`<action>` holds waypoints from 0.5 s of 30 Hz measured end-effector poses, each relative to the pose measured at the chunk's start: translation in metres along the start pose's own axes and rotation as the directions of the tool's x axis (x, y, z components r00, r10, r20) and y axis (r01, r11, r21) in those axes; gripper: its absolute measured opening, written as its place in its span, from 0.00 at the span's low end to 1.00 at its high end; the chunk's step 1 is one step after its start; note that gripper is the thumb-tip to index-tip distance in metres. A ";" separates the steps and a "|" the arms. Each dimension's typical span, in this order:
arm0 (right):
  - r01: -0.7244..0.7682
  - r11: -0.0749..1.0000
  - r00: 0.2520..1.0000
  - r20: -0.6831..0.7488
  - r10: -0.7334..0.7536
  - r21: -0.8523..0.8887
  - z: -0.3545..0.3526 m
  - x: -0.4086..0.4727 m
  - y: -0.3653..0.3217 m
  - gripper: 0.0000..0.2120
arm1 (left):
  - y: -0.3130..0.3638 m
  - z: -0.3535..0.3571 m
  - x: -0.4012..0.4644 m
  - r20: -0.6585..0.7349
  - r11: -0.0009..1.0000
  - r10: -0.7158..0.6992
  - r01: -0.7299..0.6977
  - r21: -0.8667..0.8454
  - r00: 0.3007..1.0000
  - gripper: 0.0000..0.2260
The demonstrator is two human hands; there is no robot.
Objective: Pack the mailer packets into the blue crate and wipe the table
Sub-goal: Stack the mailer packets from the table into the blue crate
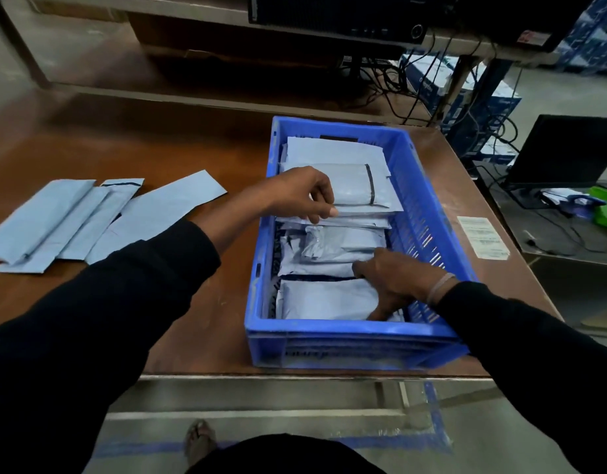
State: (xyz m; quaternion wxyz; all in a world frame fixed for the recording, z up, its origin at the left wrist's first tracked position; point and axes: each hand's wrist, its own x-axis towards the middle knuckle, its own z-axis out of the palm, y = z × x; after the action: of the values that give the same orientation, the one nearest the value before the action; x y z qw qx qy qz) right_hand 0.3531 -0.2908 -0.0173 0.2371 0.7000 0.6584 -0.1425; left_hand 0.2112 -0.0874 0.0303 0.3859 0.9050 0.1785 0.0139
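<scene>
**Both hands in crate, packets going in**

Blue crate (333,340) sits on the desk (124,138) toward its right edge, near side close to the front edge. Filled mailer packets (343,248) stacked inside. Left hand (300,193) pinches the edge of a packet in the crate's middle. Right hand (394,278) lies on the nearest packet (326,299), fingers spread flat, pressing, not gripping. Flat empty mailers (73,220) lie fanned near the desk's left edge. Paper label (483,236) by the right edge.
</scene>
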 end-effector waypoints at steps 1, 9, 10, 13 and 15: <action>0.008 1.000 1.000 0.002 -0.008 0.017 0.000 0.003 -0.001 0.47 | -0.001 0.002 -0.001 -0.018 1.000 0.005 -0.005 0.006 1.000 0.12; 0.033 0.997 0.998 -0.063 -0.029 0.068 0.004 0.010 0.003 0.43 | -0.003 0.010 -0.012 -0.146 0.995 0.073 -0.061 0.083 0.987 0.11; 0.029 0.995 0.996 -0.091 -0.021 0.095 0.003 0.011 0.005 0.42 | -0.003 0.011 -0.014 -0.167 0.995 0.078 -0.066 0.077 0.983 0.11; 0.023 0.973 0.987 -0.161 0.015 0.230 -0.007 0.013 0.009 0.32 | -0.007 0.011 -0.023 -0.256 0.991 0.130 -0.121 0.053 0.958 0.11; 0.035 0.942 0.967 -0.251 0.053 0.333 -0.019 0.013 0.009 0.23 | -0.010 0.010 -0.030 -0.338 0.983 0.177 -0.183 0.012 0.924 0.12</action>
State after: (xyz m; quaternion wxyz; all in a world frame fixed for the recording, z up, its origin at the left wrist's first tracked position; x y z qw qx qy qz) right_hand 0.3614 -0.2698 -0.0068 0.0283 0.7455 0.6465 -0.1596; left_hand 0.1811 -0.0977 0.0197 0.3557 0.8978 0.1582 0.2061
